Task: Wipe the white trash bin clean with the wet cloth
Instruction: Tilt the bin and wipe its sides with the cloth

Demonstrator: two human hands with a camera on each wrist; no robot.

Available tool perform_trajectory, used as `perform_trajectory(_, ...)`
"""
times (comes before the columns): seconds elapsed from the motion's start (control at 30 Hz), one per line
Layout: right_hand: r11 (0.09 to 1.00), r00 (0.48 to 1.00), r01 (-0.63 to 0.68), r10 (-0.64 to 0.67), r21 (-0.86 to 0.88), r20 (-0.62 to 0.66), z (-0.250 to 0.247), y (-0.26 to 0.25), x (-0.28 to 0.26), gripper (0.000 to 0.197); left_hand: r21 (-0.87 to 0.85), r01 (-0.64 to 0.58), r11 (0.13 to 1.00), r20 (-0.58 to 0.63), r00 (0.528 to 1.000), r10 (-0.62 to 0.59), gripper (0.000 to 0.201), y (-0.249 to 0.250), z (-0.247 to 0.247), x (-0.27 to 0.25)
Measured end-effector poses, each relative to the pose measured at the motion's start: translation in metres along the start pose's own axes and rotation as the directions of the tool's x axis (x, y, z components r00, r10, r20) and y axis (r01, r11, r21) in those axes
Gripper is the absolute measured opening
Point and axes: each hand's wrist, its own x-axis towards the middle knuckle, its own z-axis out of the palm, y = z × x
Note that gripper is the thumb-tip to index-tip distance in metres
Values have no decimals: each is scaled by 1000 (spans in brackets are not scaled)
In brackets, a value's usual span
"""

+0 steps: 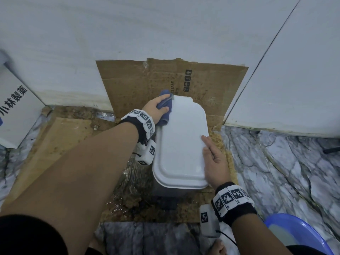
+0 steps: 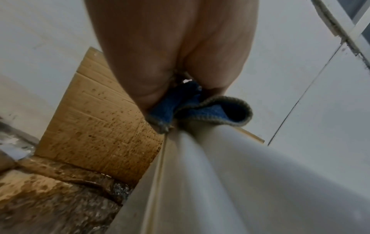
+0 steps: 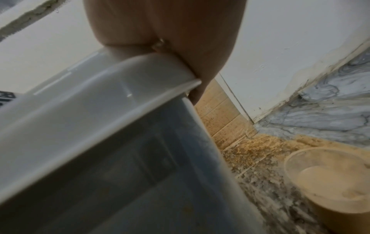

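The white trash bin (image 1: 180,140) stands on soaked cardboard with its lid down. My left hand (image 1: 160,105) grips a bunched blue cloth (image 1: 166,107) against the lid's far left corner. In the left wrist view the cloth (image 2: 210,110) bulges from under the left hand (image 2: 170,55) onto the bin's rim (image 2: 240,182). My right hand (image 1: 215,159) holds the lid's right edge, thumb flat on top and fingers down over the side. The right wrist view shows that hand (image 3: 170,31) clasped over the lid's rim (image 3: 100,110).
A stained cardboard sheet (image 1: 202,80) leans on the white wall behind the bin. A white printed box (image 1: 14,103) sits at the left, a blue basin (image 1: 294,234) at the lower right, and a clear cup of brownish liquid (image 3: 330,182) on the marble floor (image 1: 285,162).
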Motion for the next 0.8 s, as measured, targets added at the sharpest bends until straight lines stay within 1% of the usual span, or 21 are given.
perform_trajectory(0.07, 999, 999, -29, 30, -24, 12, -12, -1, 0, 36, -16, 16, 1000, -20, 1000, -17, 51, -1, 3, -3)
perform_trajectory(0.13, 997, 999, -50, 50, -51, 17, -25, -2, 0, 35, -39, 50, 998, -8, 999, -50, 52, -3, 10, -9)
perform_trajectory(0.3, 989, 997, -69, 73, -128, 30, -49, -3, 5, 37, -171, 62, 983, -6, 998, -64, 52, -3, 40, -26)
perform_trajectory(0.43, 975, 994, -102, 106, -199, 9, -64, -1, 7, 39, -168, 65, 984, 12, 998, -63, 54, 5, 59, -43)
perform_trajectory(0.53, 962, 989, -144, 143, -232, -21, -72, -2, 10, 41, -207, 71, 976, 28, 997, -67, 54, 9, 76, -71)
perform_trajectory(0.63, 951, 982, -190, 183, -243, -53, -77, -1, 10, 43, -270, 72, 960, -11, 997, -78, 54, 15, 96, -106)
perform_trajectory(0.7, 947, 979, -199, 182, -252, -88, -80, 0, 10, 45, -299, 75, 951, -25, 996, -86, 54, 20, 109, -131)
perform_trajectory(0.8, 938, 979, -200, 176, -282, -106, -86, 4, 9, 46, -319, 49, 947, -19, 998, -58, 55, 24, 128, -163)
